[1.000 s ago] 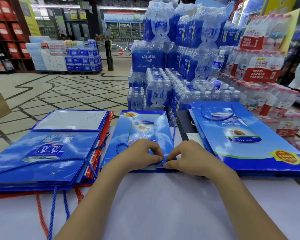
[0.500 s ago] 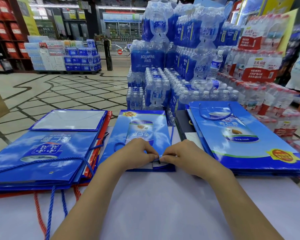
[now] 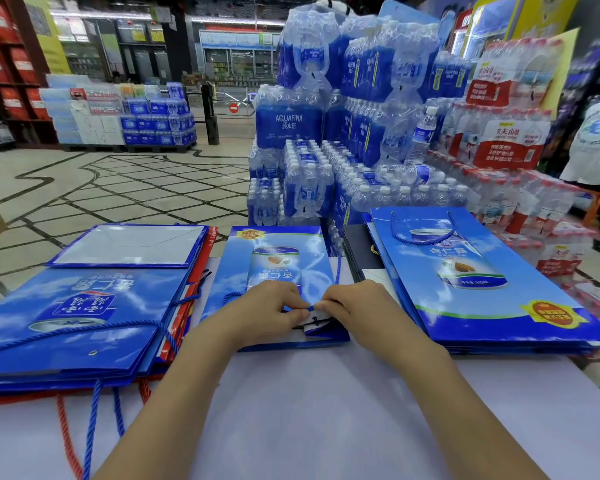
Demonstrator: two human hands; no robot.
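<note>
A flat blue paper gift bag (image 3: 274, 258) lies in the middle of the white table (image 3: 326, 410), its mouth edge toward me. My left hand (image 3: 267, 313) and my right hand (image 3: 357, 306) meet at that near edge. Between their fingertips both pinch a short stretch of the bag's blue cord handle (image 3: 310, 308). Just below the fingers the edge of the bag is lifted a little, showing a white inside and a dark knot. Another loop of the cord (image 3: 229, 297) shows left of my left hand.
A stack of flat blue and red bags (image 3: 84, 313) with hanging cords lies on the left; another blue stack (image 3: 471, 282) lies on the right. Shrink-wrapped water bottle packs (image 3: 343, 133) rise behind the table. A person in white (image 3: 596, 143) stands far right.
Both hands have pulled the cord slightly up off the bag's near edge, which now gapes and shows its white inside. The bag itself has stayed in place.
</note>
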